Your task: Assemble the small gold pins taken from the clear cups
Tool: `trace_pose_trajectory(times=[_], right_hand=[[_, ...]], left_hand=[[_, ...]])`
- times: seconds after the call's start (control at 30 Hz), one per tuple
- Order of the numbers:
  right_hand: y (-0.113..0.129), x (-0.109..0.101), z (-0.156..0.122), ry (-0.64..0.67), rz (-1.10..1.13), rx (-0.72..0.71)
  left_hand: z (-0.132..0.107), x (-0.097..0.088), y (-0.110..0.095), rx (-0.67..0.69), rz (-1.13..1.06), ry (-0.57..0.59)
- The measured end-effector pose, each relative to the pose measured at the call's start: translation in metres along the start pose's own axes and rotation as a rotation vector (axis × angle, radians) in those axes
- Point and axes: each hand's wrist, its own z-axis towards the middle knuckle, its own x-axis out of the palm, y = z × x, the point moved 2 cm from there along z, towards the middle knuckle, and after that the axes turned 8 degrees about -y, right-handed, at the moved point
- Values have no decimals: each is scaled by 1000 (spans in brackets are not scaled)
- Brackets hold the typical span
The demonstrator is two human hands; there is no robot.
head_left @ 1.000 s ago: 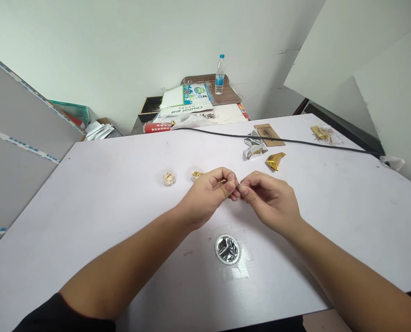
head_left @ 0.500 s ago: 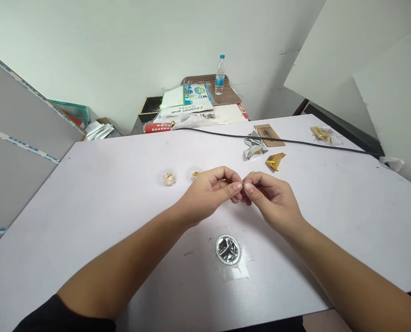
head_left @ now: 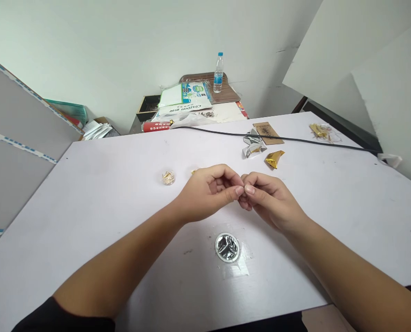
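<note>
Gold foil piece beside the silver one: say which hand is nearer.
Right. The right hand lies just on the person's side of the gold foil piece; the left hand is farther, to its left.

We count two hands at one bench [head_left: 105,198]: one left hand [head_left: 210,191], one right hand [head_left: 271,200]. Three small round dishes: one gold-bit dish [head_left: 168,177], one half-hidden dish [head_left: 193,171], one silver-bit dish [head_left: 227,246]. Two foil wrappers: one silver wrapper [head_left: 253,148], one gold wrapper [head_left: 274,158]. One black cable [head_left: 219,134], one water bottle [head_left: 219,74], one brown card [head_left: 267,133].
</note>
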Motion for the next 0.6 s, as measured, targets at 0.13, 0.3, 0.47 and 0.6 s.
trace_pose_trajectory(times=[0.13, 0.3, 0.47, 0.6], right_hand=[[2, 4, -1, 43, 90, 79], [0, 10, -2, 82, 241, 171], [-5, 15, -5, 72, 322, 277], [-7, 19, -8, 113, 364, 334]], left_hand=[[-2, -4, -6, 363, 374, -102], [-4, -5, -10, 656, 575, -116], [-6, -7, -10, 812, 669, -68], [-8, -12, -12, 863, 706, -23]])
